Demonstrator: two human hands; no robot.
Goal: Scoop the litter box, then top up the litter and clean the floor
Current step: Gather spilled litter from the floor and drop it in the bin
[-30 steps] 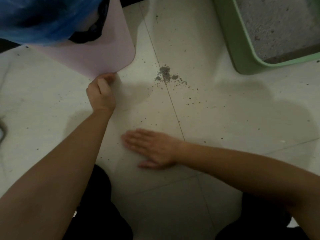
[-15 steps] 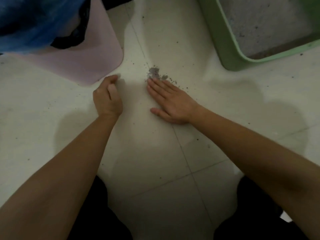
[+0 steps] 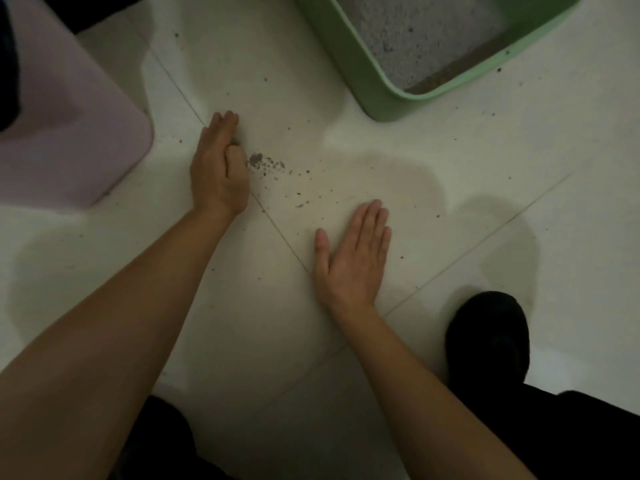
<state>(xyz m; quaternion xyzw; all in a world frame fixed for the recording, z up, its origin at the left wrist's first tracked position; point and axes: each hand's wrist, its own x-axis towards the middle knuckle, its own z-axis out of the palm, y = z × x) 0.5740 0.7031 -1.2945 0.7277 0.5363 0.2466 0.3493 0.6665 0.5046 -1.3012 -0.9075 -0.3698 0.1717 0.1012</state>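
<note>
- Head view: white tile floor (image 3: pixel 450 188), grout lines crossing diagonally; open bare tile between the two hands and out toward 3 o'clock.
- Left hand (image 3: pixel 220 168) on edge on the floor, left of centre, fingers together and slightly cupped, pinky side down; holds nothing I can see, a dark bit sits at its fingers.
- Spilled litter pile (image 3: pixel 257 160) just beside the left hand's palm side, touching or nearly; loose grains trail from it toward 4 o'clock.
- Right hand (image 3: pixel 355 258) flat, palm down on tile near centre, fingers straight and together, thumb out; grips nothing. Well apart from the pile.
- Green litter box (image 3: pixel 349 67) at 1 o'clock, rounded corner nearest the hands, clear tile between that corner and the pile; cropped at the top edge.
- Grey litter (image 3: pixel 415 36) inside the box, brownish strip along its lower inner wall.
- Pink bin (image 3: pixel 69 133) at 10 o'clock, cropped left; contents not visible.
- Black slipper (image 3: pixel 488 337) at 4 o'clock, near the right forearm.
</note>
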